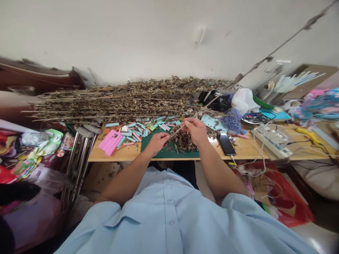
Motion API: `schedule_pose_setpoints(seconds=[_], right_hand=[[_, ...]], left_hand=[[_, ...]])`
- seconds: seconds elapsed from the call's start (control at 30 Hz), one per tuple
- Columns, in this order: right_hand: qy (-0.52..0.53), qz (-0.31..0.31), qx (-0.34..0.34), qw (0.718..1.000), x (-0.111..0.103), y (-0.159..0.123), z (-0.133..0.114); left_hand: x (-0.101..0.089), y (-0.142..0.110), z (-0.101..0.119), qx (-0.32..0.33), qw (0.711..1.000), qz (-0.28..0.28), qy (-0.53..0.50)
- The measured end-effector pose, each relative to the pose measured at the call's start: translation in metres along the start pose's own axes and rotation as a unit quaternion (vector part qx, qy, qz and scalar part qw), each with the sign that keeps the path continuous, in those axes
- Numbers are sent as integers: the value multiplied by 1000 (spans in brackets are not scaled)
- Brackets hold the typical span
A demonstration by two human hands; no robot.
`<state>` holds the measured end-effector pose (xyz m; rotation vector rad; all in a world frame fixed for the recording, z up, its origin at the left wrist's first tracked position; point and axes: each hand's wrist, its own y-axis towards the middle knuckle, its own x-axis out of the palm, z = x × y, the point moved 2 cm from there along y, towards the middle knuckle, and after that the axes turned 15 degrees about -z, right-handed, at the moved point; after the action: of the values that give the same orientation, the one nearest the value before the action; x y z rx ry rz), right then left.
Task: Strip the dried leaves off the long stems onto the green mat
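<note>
My left hand (158, 143) pinches the lower end of a long dried plant stalk (239, 77). The stalk slants up and right past the frame's top corner, with a few shrivelled knots along it. Higher up on the same stalk, my right hand (196, 131) closes its fingers round it. Below and between the hands lies a heap of crumbled dry leaves (184, 143) on a green cutting mat (156, 155). Beside my left hand are scattered short blue and pink rolls (137, 132) and a pink ridged piece (110, 141).
Bundles of dried leafy stalks (106, 102) line the wall. Right of the mat are a phone (226, 144) on a cable, a power strip (272, 141), purple yarn (233, 120) and a metal pot (270, 93) of sticks. Metal crutches (79, 151) lean at the table's left end.
</note>
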<state>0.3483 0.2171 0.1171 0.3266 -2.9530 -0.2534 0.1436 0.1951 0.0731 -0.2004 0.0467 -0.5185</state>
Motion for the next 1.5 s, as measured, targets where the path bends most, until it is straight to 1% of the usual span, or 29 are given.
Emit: schedule_pose_setpoints(seconds=[0.07, 0.13, 0.23, 0.33, 0.47, 0.5, 0.57, 0.63, 0.67, 0.73, 0.83, 0.9, 0.97, 1.07, 1.13, 1.3, 1.37, 1.5], right_hand=[[-17, 39, -15, 999, -2, 3, -4], [-37, 58, -28, 997, -8, 6, -8], [-68, 80, -48, 993, -23, 11, -18], [-74, 99, -64, 990, -38, 14, -28], [-60, 118, -80, 988, -50, 19, -39], [-57, 122, -84, 987, -52, 20, -40], [-49, 126, -89, 987, -53, 20, -43], [-32, 111, -81, 990, -49, 17, -43], [-21, 89, -68, 994, -44, 15, -42], [0, 20, -19, 1000, -32, 9, -37], [20, -86, 57, 994, -10, -2, -24], [31, -113, 79, 990, -1, -7, -13], [36, -110, 93, 989, 2, -9, -2], [31, -92, 113, 989, -1, -9, 8], [38, -90, 116, 988, -3, -8, 9], [95, -127, 95, 983, 4, -8, 4], [100, -110, 89, 985, 6, -7, 6], [68, -47, 99, 992, 4, -4, 17]], left_hand=[[-5, -1, 0, 3, 1000, -20, 12], [-14, -6, 1, 16, 999, -12, 45], [-31, -21, -3, 28, 991, 5, 127], [-40, -38, -14, 12, 983, -7, 184], [-36, -53, -31, -11, 985, -32, 167], [-34, -55, -33, -12, 987, -33, 158], [-30, -58, -35, -12, 989, -15, 150], [-27, -59, -33, -8, 988, 11, 152], [-25, -59, -32, -4, 988, 18, 154], [-23, -59, -28, 0, 988, 20, 151], [-19, -58, -24, -4, 990, 18, 137], [-18, -58, -22, -10, 992, 17, 127], [-18, -58, -21, -16, 993, 17, 117], [-18, -58, -24, -29, 995, 13, 90], [-19, -57, -26, -34, 997, 6, 69], [-17, -56, -31, -43, 999, -19, 18], [-16, -56, -32, -48, 998, -29, -9], [-15, -55, -31, -54, 998, -25, -28]])
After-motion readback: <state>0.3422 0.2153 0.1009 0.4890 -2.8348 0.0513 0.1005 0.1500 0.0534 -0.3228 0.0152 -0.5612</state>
